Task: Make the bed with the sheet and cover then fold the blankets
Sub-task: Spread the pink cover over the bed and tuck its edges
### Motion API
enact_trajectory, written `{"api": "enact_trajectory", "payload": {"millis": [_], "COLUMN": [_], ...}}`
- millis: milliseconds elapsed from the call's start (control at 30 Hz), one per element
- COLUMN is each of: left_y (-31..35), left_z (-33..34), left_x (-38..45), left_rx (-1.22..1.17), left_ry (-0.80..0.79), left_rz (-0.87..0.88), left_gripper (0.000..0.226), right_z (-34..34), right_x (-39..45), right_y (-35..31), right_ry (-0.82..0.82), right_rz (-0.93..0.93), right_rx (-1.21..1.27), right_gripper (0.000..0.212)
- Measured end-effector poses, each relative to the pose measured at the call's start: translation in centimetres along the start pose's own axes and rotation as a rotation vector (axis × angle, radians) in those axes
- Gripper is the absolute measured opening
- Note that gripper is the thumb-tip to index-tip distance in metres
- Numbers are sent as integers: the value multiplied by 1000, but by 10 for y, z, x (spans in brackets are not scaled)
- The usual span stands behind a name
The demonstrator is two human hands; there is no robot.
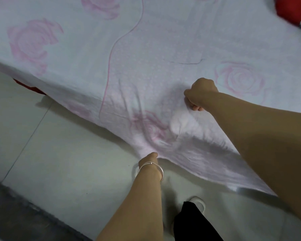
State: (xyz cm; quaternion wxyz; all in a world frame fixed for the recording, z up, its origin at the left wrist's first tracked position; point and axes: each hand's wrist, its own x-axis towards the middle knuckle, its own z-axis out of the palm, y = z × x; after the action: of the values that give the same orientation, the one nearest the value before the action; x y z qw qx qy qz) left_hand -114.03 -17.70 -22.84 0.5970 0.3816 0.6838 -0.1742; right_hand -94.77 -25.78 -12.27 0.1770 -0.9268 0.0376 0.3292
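Your sheet [146, 49] is spread over the bed — pale white with big pink roses and a thin pink line curving across it. Its near edge hangs down over the pale tiled floor [59, 153]. Your left hand [149, 160] grips that hanging edge, bunching it up. Your right hand [200, 93] is a fist on top — holding a fold of wrinkly sheet.

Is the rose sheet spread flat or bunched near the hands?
Bunched: the rose sheet wrinkles between the left hand and right hand gripping it.
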Motion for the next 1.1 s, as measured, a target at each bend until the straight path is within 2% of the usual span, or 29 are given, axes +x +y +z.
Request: {"api": "enact_trajectory", "payload": {"millis": [67,133,233,300,333,400,467,533,600,700,800,1000,1100], "left_y": [12,22,48,68,83,105,121,135,144,148,146,123,104], "left_z": [11,19,33,42,50,66,75,88,103,137,184,297,361], "left_x": [-14,-34,-72,-82,-87,-88,-87,-87,-91,-96,-106,-143,-167], "left_rx": [89,124,244,194,155,154,232,355,422,456,491,594,655], "left_ry": [-136,-435,-912,-1047,-1050,-960,-805,-716,-694,-653,-636,-665,-672], "left_rz": [104,149,111,133,134,156,178,182,195,314,400,557,598], "left_gripper": [10,22,19,20,25,33,22,9,9,11,6,6,34], "right_z": [-5,-10,-28,-38,-46,-59,-70,-84,-96,-107,-115,-171,-210], "right_x": [3,4,8,11,12,17,22,26,28,31,51,69,73], "right_y": [1,3,0,-3,-3,0,5,15,29,57,98,190,228], "right_ry": [-22,-64,-137,-174,-186,-182,-155,-127,-115,-120,-25,187,346], "right_rz": [5,8,45,61,67,94,124,141,149,193,221,282,226], "right_rx": [5,18,84,128,139,154,179,196,205,164,58,258,346], "right_gripper": [22,29,31,27,26,27,25,17,18,33,22,27,36]}}
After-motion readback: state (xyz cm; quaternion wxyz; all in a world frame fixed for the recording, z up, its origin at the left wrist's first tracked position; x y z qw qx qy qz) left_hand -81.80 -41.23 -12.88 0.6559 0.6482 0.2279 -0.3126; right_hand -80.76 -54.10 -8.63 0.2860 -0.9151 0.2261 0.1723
